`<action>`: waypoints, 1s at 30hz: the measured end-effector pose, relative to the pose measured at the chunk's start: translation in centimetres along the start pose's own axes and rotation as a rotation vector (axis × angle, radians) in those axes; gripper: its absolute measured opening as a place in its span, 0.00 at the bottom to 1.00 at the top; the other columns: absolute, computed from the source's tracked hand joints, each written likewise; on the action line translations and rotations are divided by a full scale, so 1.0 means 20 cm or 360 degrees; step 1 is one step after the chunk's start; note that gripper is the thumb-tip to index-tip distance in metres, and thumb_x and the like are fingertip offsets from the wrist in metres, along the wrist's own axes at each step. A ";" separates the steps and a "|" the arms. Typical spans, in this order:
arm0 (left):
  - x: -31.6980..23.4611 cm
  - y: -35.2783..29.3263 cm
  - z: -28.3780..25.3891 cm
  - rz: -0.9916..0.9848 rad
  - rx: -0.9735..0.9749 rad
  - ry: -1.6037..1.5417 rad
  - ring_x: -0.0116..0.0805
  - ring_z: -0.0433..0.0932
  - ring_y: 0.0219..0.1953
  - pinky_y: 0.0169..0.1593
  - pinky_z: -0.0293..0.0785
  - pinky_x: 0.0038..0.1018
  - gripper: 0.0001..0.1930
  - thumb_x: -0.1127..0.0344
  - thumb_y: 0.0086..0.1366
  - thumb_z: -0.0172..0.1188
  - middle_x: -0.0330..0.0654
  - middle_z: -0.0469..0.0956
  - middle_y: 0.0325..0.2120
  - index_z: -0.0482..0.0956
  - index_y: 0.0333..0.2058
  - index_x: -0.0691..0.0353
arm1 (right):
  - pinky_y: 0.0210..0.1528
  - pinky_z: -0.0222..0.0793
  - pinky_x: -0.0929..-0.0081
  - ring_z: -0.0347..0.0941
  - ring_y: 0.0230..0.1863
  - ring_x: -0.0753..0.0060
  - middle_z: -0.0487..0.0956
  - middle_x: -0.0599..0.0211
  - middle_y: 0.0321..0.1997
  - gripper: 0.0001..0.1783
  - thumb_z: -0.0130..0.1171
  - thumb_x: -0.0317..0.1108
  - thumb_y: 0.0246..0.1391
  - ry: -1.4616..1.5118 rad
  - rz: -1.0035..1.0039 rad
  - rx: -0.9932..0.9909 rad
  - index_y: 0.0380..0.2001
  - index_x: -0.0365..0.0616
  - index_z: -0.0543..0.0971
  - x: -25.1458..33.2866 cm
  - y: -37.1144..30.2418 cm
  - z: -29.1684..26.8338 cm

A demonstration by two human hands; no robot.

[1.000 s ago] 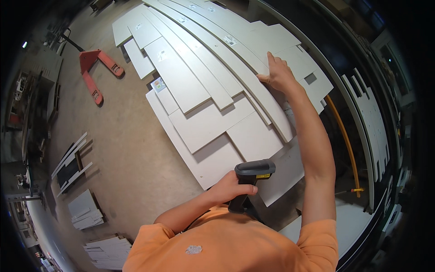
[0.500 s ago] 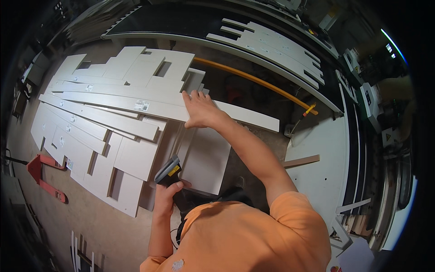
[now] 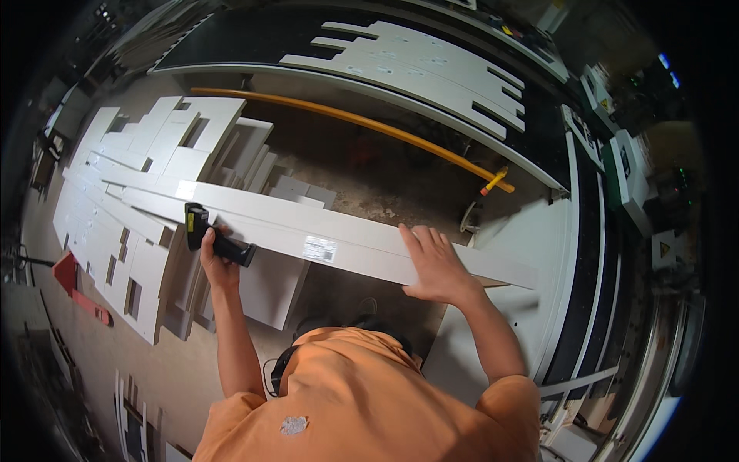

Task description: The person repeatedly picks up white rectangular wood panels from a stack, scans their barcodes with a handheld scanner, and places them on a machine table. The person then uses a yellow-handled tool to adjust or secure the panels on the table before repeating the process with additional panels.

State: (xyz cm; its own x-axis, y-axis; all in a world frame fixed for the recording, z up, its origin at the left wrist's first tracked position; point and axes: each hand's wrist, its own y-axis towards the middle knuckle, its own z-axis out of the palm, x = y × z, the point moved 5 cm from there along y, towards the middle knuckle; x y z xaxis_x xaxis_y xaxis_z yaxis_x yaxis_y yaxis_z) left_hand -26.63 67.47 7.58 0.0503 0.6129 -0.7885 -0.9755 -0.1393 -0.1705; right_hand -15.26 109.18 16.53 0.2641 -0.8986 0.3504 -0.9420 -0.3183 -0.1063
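Note:
My right hand grips a long white board across its width, thumb at the near edge and fingers over the far edge. A white printed label is stuck on the board left of this hand. The board's left part rests on a spread of white panels; its right end reaches over the pale table at the right. My left hand is closed round the grip of a black handheld barcode scanner, held over the near edge of the board. The scanner's head is at its left end.
Beyond the board runs an orange-yellow rail. Behind it, notched white panels lie on a long black machine bed. A pale table stands at the right, beside machinery. A red pallet-jack fork sits on the floor at left.
The long board has slid to the right in my right hand, off much of the panel spread. My left hand and the scanner have moved up and left, over the board.

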 end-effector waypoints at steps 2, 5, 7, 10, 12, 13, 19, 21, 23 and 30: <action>0.03 0.01 -0.02 0.0022 -0.0122 -0.0127 0.16 0.61 0.11 0.16 0.61 0.16 0.12 0.55 0.67 0.62 0.34 0.83 0.29 0.81 0.34 0.57 | 0.68 0.56 0.57 0.61 0.62 0.48 0.65 0.51 0.61 0.59 0.74 0.38 0.33 0.0006 0.0034 0.0003 0.70 0.36 0.56 -0.09 -0.12 -0.01; 0.09 -0.01 0.05 0.0055 -0.0112 0.0006 0.17 0.62 0.11 0.14 0.59 0.16 0.12 0.55 0.64 0.64 0.35 0.83 0.28 0.80 0.35 0.58 | 0.66 0.57 0.55 0.61 0.62 0.47 0.65 0.52 0.60 0.58 0.73 0.38 0.33 0.0044 0.0005 -0.0070 0.69 0.36 0.58 -0.16 -0.21 0.01; 0.13 0.00 0.11 0.0124 -0.0128 0.0028 0.16 0.63 0.11 0.14 0.59 0.15 0.14 0.53 0.63 0.64 0.32 0.80 0.24 0.81 0.34 0.58 | 0.65 0.57 0.54 0.61 0.62 0.47 0.65 0.52 0.59 0.57 0.73 0.38 0.33 0.0046 0.0014 -0.0119 0.69 0.35 0.58 -0.22 -0.23 0.02; 0.18 0.06 0.19 0.0034 -0.0213 0.0089 0.17 0.61 0.10 0.13 0.56 0.17 0.15 0.52 0.62 0.64 0.29 0.74 0.18 0.81 0.31 0.59 | 0.65 0.57 0.51 0.61 0.62 0.46 0.65 0.52 0.60 0.59 0.74 0.39 0.32 0.0045 0.0009 -0.0158 0.69 0.35 0.58 -0.29 -0.18 0.05; 0.18 0.12 0.22 -0.0027 -0.0179 0.0111 0.16 0.59 0.09 0.12 0.54 0.18 0.16 0.49 0.62 0.64 0.28 0.73 0.17 0.82 0.31 0.57 | 0.65 0.56 0.51 0.61 0.62 0.46 0.65 0.52 0.60 0.59 0.75 0.39 0.32 0.0090 0.0016 -0.0169 0.69 0.36 0.58 -0.32 -0.13 0.06; 0.18 0.15 0.23 -0.0058 -0.0132 0.0142 0.16 0.59 0.09 0.12 0.53 0.18 0.17 0.48 0.61 0.64 0.27 0.73 0.17 0.82 0.31 0.57 | 0.65 0.56 0.51 0.61 0.62 0.46 0.65 0.52 0.60 0.59 0.75 0.39 0.32 0.0118 -0.0005 -0.0194 0.69 0.36 0.58 -0.34 -0.08 0.06; 0.17 0.43 0.29 -0.0041 -0.0246 0.0180 0.17 0.63 0.13 0.16 0.59 0.19 0.17 0.46 0.57 0.67 0.25 0.72 0.19 0.83 0.31 0.54 | 0.63 0.58 0.48 0.62 0.60 0.42 0.65 0.48 0.59 0.62 0.77 0.39 0.31 0.0158 -0.0105 -0.0246 0.70 0.36 0.55 -0.32 0.32 0.13; 0.20 0.51 0.32 -0.0052 -0.0314 0.0136 0.17 0.65 0.14 0.17 0.61 0.18 0.16 0.47 0.57 0.67 0.25 0.72 0.19 0.83 0.31 0.54 | 0.63 0.58 0.47 0.62 0.60 0.42 0.65 0.48 0.59 0.62 0.77 0.39 0.31 0.0149 -0.0129 -0.0263 0.70 0.36 0.55 -0.28 0.51 0.14; 0.24 0.58 0.34 -0.0164 -0.0335 0.0116 0.18 0.71 0.17 0.19 0.65 0.18 0.16 0.48 0.57 0.67 0.27 0.76 0.22 0.83 0.33 0.54 | 0.61 0.59 0.47 0.62 0.59 0.42 0.65 0.48 0.59 0.61 0.77 0.39 0.32 0.0150 -0.0194 -0.0300 0.69 0.35 0.56 -0.21 0.71 0.13; 0.31 0.73 0.38 -0.0230 -0.0204 -0.0091 0.23 0.80 0.24 0.22 0.76 0.22 0.16 0.54 0.59 0.66 0.34 0.81 0.30 0.80 0.40 0.58 | 0.57 0.62 0.49 0.64 0.56 0.44 0.66 0.44 0.57 0.58 0.77 0.45 0.36 0.0020 -0.0433 -0.0253 0.66 0.28 0.59 0.10 1.41 0.05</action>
State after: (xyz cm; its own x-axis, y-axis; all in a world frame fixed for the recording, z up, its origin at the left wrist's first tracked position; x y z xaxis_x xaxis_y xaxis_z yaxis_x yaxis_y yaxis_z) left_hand -42.17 75.14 4.62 0.1718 0.6764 -0.7163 -0.9236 -0.1423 -0.3559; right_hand -41.15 98.12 13.22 0.5093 -0.7826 0.3579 -0.8579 -0.4945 0.1396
